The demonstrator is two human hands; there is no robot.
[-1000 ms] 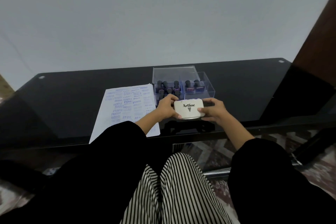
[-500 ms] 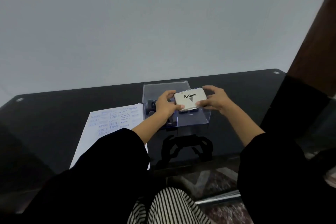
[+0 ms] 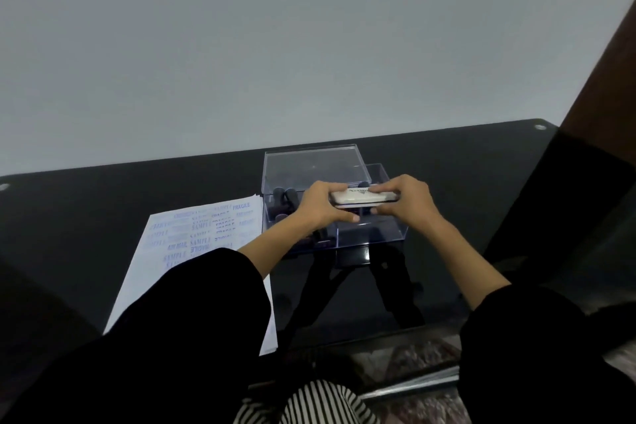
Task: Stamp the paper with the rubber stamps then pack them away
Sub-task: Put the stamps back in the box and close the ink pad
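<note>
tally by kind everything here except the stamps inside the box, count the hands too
ink pad: 1
clear plastic box: 1
stamped paper: 1
hands: 2, left hand and right hand, both gripping the ink pad
total: 5

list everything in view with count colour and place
glass table: one, black, under everything
stamped paper sheet: one, white with blue prints, on the table's left
clear plastic storage box: one, transparent, right of the paper, lid open
rubber stamps: several, dark, standing in the box's left part, count hidden
flat plastic ink pad case: one, white, held over the box's right side
wooden panel: one, brown, far right
striped trousers: one, black and white, bottom
sleeves: two, black, on both forearms
left hand: one, bare, grips the case's left end
right hand: one, bare, grips its right end
</note>
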